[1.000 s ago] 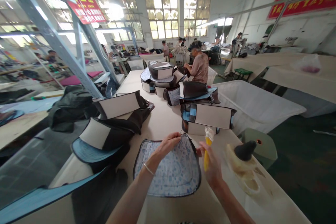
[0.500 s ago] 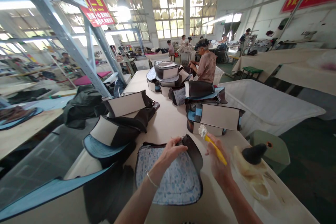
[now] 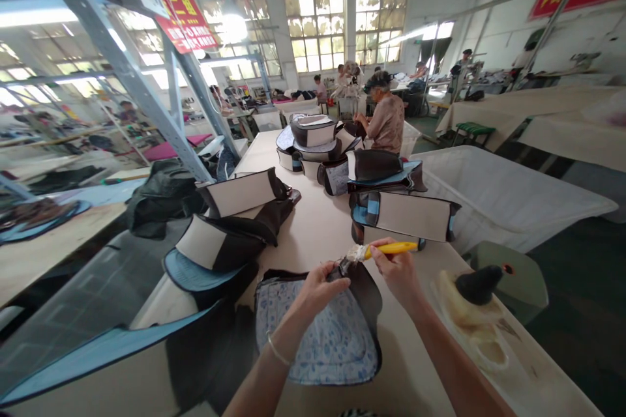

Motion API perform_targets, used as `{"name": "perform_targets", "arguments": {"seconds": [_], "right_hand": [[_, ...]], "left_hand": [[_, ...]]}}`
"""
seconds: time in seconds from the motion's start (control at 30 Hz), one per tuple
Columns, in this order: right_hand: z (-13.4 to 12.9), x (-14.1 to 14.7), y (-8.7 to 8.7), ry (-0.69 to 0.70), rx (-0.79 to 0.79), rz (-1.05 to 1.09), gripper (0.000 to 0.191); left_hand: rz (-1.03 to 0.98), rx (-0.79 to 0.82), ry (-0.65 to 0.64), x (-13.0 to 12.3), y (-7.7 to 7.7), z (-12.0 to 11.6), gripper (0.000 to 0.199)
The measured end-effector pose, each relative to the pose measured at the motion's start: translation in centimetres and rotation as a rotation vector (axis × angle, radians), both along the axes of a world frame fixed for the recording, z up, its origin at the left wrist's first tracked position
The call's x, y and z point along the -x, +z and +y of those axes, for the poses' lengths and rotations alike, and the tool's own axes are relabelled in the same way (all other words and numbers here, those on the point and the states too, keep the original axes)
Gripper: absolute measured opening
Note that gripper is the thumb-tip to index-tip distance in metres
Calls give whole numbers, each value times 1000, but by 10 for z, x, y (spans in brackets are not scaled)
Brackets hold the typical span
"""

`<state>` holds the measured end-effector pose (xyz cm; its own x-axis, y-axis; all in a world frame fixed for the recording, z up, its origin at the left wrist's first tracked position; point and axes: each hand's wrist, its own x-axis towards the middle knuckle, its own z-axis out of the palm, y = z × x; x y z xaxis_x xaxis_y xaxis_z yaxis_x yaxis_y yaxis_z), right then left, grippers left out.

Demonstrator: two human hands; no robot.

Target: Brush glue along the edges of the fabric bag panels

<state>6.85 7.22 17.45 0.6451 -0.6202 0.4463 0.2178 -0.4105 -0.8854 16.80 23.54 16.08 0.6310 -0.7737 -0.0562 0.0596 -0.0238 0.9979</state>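
A dark-edged bag piece [image 3: 337, 345] with blue-patterned white lining lies on the table in front of me. My left hand [image 3: 317, 292] is closed on its far edge, thumb on top, beside a dark flap. In my right hand [image 3: 397, 273] is a yellow-handled brush [image 3: 394, 248], held nearly level. Its whitish, clumped bristles touch the dark edge just beyond my left fingertips. Right of my right arm, a black cone-shaped object [image 3: 479, 285] sits among yellowish glue-like stains on the table.
Stacked bag pieces [image 3: 220, 241] line the left side; more [image 3: 413, 215] stand at the right and far end. A large white bin [image 3: 508, 189] and a greenish container [image 3: 523, 280] adjoin the right edge. A metal post [image 3: 122, 71] rises at left. A co-worker [image 3: 388, 117] is at the far end.
My right hand has moved left and turned the brush from upright-slanting to nearly level, bringing its bristles onto the bag piece's edge. My left hand keeps its hold.
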Motion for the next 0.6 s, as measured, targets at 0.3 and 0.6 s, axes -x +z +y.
{"name": "perform_targets", "arguments": {"seconds": [0.3, 0.6], "right_hand": [[15, 8, 3, 64, 60, 20, 27], [14, 8, 1, -25, 182, -16, 23]], "left_hand": [[43, 82, -40, 6, 6, 4, 42], [44, 124, 28, 5, 6, 15, 39]]}}
